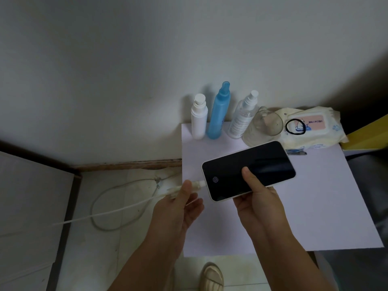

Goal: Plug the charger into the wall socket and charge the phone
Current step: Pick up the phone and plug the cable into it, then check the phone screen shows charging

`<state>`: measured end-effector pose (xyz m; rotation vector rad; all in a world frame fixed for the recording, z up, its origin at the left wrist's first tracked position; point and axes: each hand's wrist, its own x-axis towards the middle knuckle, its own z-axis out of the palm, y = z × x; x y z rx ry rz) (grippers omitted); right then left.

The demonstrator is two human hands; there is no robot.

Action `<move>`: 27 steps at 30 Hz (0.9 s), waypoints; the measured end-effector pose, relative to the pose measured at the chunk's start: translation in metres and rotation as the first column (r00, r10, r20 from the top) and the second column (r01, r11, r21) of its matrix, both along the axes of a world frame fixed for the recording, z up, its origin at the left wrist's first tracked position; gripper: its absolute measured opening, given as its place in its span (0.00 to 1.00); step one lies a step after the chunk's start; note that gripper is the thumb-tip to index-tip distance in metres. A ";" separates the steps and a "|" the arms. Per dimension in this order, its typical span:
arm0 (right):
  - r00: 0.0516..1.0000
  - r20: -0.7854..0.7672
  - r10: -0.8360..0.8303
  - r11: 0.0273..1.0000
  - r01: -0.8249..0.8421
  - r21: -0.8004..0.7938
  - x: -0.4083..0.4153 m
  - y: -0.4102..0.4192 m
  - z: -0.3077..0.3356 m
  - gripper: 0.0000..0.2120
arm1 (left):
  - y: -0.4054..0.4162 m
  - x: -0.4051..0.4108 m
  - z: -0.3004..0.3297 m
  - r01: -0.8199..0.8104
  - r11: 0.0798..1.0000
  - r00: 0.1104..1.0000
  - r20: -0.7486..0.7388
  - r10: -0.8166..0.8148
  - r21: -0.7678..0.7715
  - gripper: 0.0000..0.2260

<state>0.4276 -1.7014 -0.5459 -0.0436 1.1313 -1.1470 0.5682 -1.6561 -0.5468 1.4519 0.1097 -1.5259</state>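
Note:
A white-edged phone (248, 170) with a dark screen showing a fingerprint icon is held above the white table (327, 206) by my right hand (256, 198), thumb on the glass. My left hand (182, 204) pinches the white charging cable (117, 211) near its plug. The plug tip (200, 183) meets the phone's left end. The cable loops over the pale floor to the left and runs out toward the lower left. No wall socket or charger block is in view.
At the table's back stand a white bottle (198, 117), a blue spray bottle (219, 111), a clear spray bottle (243, 115) and a glass cup (263, 128). A wet-wipes pack (310, 127) carries a black hair tie. A grey cabinet (27, 206) stands left. My slipper (211, 277) is below.

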 end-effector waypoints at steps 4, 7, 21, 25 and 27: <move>1.000 -0.018 0.014 1.000 -0.013 0.026 -0.007 -0.001 -0.003 0.07 | 0.008 0.022 0.017 0.592 0.759 0.770 0.088 -0.632 0.271 0.22; 0.999 -0.031 0.045 0.998 -0.043 0.047 -0.010 0.001 -0.007 0.07 | 0.006 0.031 0.033 0.800 0.474 0.423 0.215 -0.880 0.369 0.21; 0.931 -0.133 0.341 0.939 -0.343 0.010 -0.012 0.012 -0.011 0.10 | -0.039 -0.006 0.004 0.688 0.725 0.605 0.516 -0.606 0.046 0.14; 0.950 -0.017 0.313 0.950 -0.312 0.017 -0.020 0.012 -0.010 0.11 | -0.037 -0.008 0.001 0.664 0.747 0.649 0.467 -0.600 0.036 0.12; 0.957 0.034 0.289 0.957 -0.289 0.012 -0.022 0.012 -0.008 0.12 | -0.036 -0.011 0.001 0.643 0.766 0.677 0.459 -0.575 0.011 0.14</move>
